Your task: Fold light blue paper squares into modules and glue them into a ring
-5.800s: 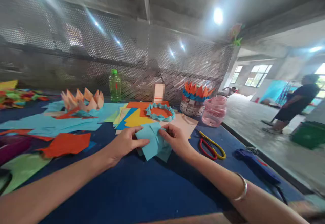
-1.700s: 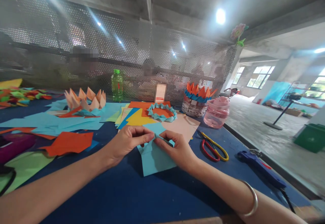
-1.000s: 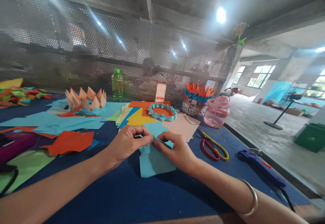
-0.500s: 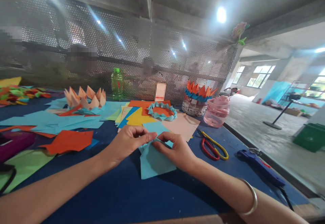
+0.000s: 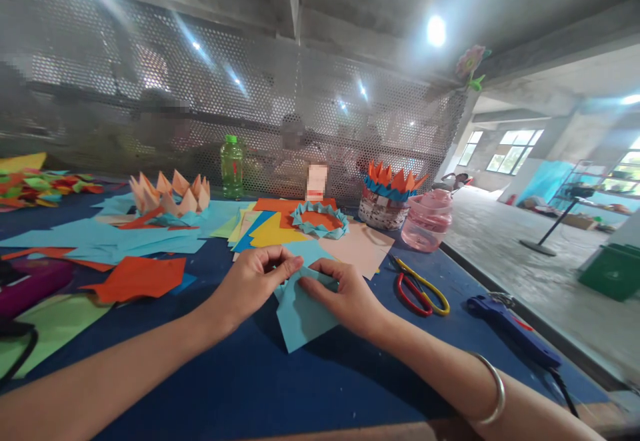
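My left hand (image 5: 250, 284) and my right hand (image 5: 343, 297) meet over a light blue paper sheet (image 5: 303, 314) lying on the dark blue table (image 5: 240, 381). Both hands pinch the sheet's folded upper edge between thumb and fingers, fingertips almost touching. The lower corner of the sheet points toward me. A silver bangle (image 5: 493, 387) sits on my right wrist.
Red and yellow scissors (image 5: 420, 287) and a blue glue gun (image 5: 515, 334) lie to the right. Behind the hands lie loose coloured sheets (image 5: 270, 231), a blue paper ring (image 5: 319, 219), paper crowns (image 5: 167, 195), a basket (image 5: 385, 204), a pink jar (image 5: 426, 221) and a green bottle (image 5: 231, 167). A mesh screen backs the table.
The sheet has been folded smaller and turned a little, its lower corner now pointing toward me. Both hands stay pinched at its upper edge, shifted slightly left.
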Available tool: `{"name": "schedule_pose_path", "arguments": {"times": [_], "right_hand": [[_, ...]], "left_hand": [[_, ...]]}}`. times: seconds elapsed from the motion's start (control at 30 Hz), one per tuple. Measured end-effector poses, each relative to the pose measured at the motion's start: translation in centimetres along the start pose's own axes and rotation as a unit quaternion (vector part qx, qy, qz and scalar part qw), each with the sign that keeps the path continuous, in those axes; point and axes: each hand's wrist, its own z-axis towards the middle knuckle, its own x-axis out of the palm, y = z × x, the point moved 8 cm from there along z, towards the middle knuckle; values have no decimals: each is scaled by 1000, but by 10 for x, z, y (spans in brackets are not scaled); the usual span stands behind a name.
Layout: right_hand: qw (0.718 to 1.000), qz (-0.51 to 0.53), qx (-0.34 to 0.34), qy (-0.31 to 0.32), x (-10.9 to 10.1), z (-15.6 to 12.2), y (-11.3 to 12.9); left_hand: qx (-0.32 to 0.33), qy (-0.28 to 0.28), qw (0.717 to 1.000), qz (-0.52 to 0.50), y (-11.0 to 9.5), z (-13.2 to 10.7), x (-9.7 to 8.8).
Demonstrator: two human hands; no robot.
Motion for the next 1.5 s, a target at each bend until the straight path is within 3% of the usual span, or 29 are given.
{"name": "schedule_pose_path", "arguments": {"times": [0.17, 0.47, 0.67, 0.77, 1.1, 1.23, 1.4, 1.5], "right_hand": [[1000, -1, 19, 9, 2, 1, -4], [996, 51, 77, 2, 0, 2, -19], [995, 72, 64, -5, -2, 4, -23], [994, 92, 58, -16, -6, 5, -24], [996, 58, 23, -60, -19, 7, -17], [993, 82, 28, -82, -21, 7, -19], [991, 100, 21, -82, -20, 5, -17], [992, 97, -23, -82, -21, 2, -8]], "left_hand": [[12, 2, 999, 31, 1, 1, 0], [-16, -24, 999, -32, 3, 2, -5], [-56, 106, 989, -89, 11, 1, 15], [-88, 139, 982, -97, 19, 0, 20], [-119, 6, 977, -179, 25, 8, -4], [-136, 25, 971, -195, 25, 5, 0], [-159, 103, 954, -231, 30, 1, 16], [-168, 86, 949, -252, 34, 2, 14]]}}
